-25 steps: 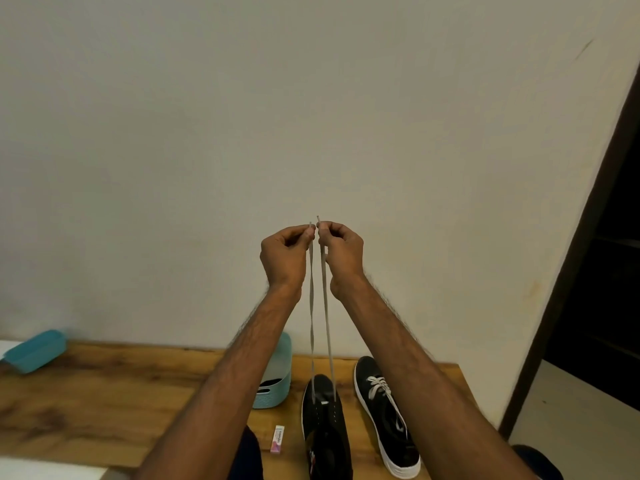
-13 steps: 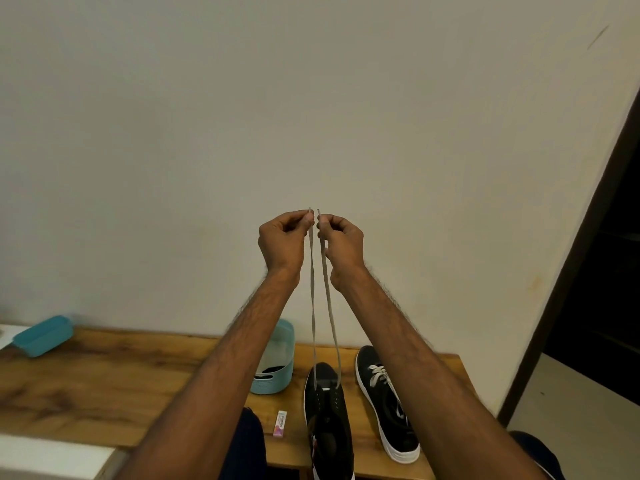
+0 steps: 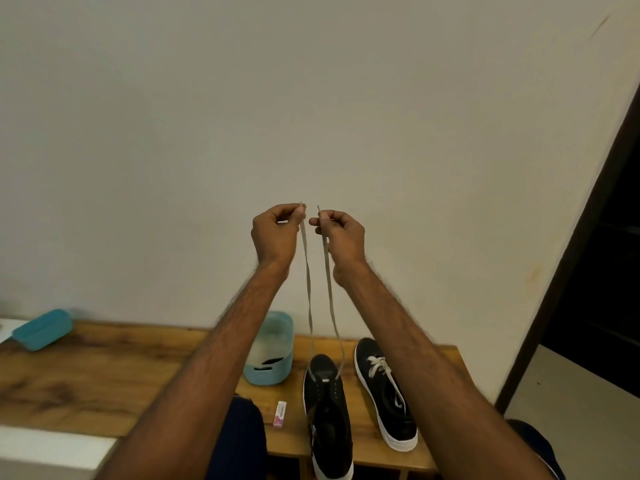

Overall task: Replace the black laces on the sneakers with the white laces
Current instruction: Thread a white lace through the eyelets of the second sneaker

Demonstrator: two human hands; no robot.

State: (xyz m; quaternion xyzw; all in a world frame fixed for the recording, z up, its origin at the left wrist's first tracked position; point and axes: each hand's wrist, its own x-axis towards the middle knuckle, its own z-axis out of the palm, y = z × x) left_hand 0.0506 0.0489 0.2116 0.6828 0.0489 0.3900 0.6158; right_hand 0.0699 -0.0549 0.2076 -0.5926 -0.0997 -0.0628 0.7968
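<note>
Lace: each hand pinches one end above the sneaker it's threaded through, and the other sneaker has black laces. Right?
No. The head view shows the other sneaker with white laces, not black. The rest stands: left hand and right hand each pinch one end of the lace above the sneaker it's threaded through.

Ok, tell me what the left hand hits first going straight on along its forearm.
Probably the wall; nothing else shows beyond the left hand, which pinches the white lace, but depth is unclear.
</note>
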